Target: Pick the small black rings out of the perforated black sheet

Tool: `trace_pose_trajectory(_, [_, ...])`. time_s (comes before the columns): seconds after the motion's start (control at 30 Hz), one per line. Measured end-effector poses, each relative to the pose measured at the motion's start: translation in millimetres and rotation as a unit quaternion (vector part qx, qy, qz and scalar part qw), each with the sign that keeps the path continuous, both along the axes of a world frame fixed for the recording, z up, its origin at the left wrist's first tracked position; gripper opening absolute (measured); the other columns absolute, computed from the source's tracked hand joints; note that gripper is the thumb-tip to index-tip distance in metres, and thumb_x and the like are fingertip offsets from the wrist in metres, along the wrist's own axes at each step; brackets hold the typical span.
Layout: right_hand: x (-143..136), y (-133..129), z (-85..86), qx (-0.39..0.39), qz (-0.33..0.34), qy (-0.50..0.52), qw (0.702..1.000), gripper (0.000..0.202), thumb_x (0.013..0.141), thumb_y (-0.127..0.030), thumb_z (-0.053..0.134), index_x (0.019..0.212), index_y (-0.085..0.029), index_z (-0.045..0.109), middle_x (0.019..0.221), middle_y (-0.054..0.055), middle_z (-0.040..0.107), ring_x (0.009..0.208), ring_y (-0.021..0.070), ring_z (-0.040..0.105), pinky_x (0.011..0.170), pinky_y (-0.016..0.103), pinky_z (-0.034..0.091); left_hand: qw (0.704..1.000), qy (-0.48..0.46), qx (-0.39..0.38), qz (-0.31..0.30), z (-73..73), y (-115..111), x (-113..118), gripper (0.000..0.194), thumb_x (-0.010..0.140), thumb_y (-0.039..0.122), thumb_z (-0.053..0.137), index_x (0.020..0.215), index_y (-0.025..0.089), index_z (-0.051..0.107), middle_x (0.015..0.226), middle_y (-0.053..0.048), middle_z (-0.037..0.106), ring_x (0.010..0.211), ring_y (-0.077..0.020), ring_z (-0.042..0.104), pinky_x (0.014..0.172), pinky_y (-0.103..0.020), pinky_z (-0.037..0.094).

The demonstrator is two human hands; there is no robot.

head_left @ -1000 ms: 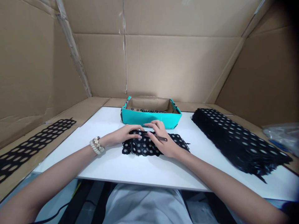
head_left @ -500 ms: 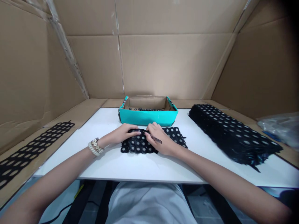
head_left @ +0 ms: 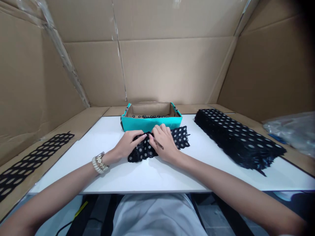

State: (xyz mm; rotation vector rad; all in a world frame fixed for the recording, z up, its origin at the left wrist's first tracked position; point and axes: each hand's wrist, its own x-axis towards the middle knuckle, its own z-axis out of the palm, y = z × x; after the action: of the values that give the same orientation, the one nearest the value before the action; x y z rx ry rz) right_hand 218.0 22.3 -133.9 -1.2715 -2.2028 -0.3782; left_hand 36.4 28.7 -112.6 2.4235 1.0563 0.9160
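Note:
A black sheet [head_left: 180, 137] with rows of pale round spots lies slantwise on the white table, partly covered by my hands. At its upper left edge my left hand [head_left: 126, 143], with a watch and beaded bracelets on the wrist, pinches the sheet between thumb and fingers. My right hand [head_left: 165, 143] rests over the middle of the sheet, closed around a thin dark stick-like tool [head_left: 158, 143]. The tool's tip is hidden near the left fingertips, so I cannot tell what it touches. Both hands' fingertips almost meet.
Behind the hands stands a turquoise cardboard box [head_left: 150, 124] with several small black rings inside. A thick stack of spotted black sheets [head_left: 236, 137] lies on the right, beside clear plastic [head_left: 292, 131]. A black sheet with large holes [head_left: 36, 160] lies left. Cardboard walls [head_left: 172, 68] enclose the table.
The sheet has turned, its right end swinging away from me toward the box. Both hands stay on it, and the right still holds the tool. The whole view has shifted slightly.

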Motion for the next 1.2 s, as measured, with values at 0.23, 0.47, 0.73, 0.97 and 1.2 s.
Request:
trace_pose_trajectory(0.23, [16.0, 9.1, -2.1, -0.106, 0.121, 0.197, 0.967, 0.018, 0.097, -0.035, 0.033, 0.100, -0.019, 0.042, 0.097, 0.007, 0.049, 0.091, 0.0203, 0.044, 0.082, 0.036, 0.037, 0.996, 0.034, -0.080, -0.032, -3.2, 20.1, -18.4, 0.037, 0.086, 0.052, 0.054, 0.096, 0.017, 0.062, 0.089, -0.001, 0.065, 0.081, -0.0169, 0.056, 0.071, -0.024, 0.039])
trace_pose_trajectory(0.47, [14.5, 3.4, 4.0, -0.131, 0.171, 0.172, 0.961, 0.028, 0.099, -0.033, 0.029, 0.075, -0.020, 0.036, 0.079, 0.003, 0.047, 0.085, 0.0193, 0.041, 0.081, 0.037, 0.033, 0.985, 0.084, -0.134, -0.072, -8.3, 29.3, -26.2, 0.042, 0.080, 0.056, 0.059, 0.084, 0.015, 0.064, 0.079, 0.000, 0.064, 0.072, -0.0158, 0.053, 0.063, -0.024, 0.038])
trace_pose_trajectory(0.73, [21.8, 9.6, 5.0, -0.168, 0.201, 0.208, 0.943, 0.040, 0.100, -0.036, 0.027, 0.066, -0.020, 0.041, 0.072, 0.002, 0.049, 0.088, 0.0196, 0.042, 0.083, 0.037, 0.033, 0.981, 0.040, -0.158, -0.101, -6.2, 29.5, -25.6, 0.037, 0.086, 0.051, 0.054, 0.101, 0.019, 0.067, 0.100, -0.001, 0.068, 0.090, -0.0202, 0.056, 0.079, -0.026, 0.040])
trace_pose_trajectory(0.97, [20.5, 9.5, 3.5, -0.203, 0.196, 0.128, 0.951, 0.042, 0.098, -0.032, 0.035, 0.063, -0.018, 0.053, 0.088, 0.002, 0.051, 0.093, 0.0185, 0.044, 0.090, 0.039, 0.029, 0.980, 0.023, -0.182, -0.079, -13.1, 35.7, -27.1, 0.040, 0.085, 0.052, 0.053, 0.078, 0.014, 0.061, 0.077, 0.000, 0.059, 0.075, -0.0160, 0.049, 0.067, -0.025, 0.036])
trace_pose_trajectory(1.2, [15.5, 4.8, 1.5, -0.192, 0.155, 0.122, 0.961, 0.043, 0.098, -0.032, 0.036, 0.063, -0.019, 0.057, 0.094, 0.002, 0.053, 0.099, 0.0192, 0.044, 0.093, 0.040, 0.027, 0.984, 0.028, -0.161, -0.074, -11.1, 33.2, -26.4, 0.041, 0.085, 0.054, 0.051, 0.074, 0.015, 0.055, 0.074, 0.001, 0.053, 0.073, -0.0155, 0.045, 0.066, -0.025, 0.034])
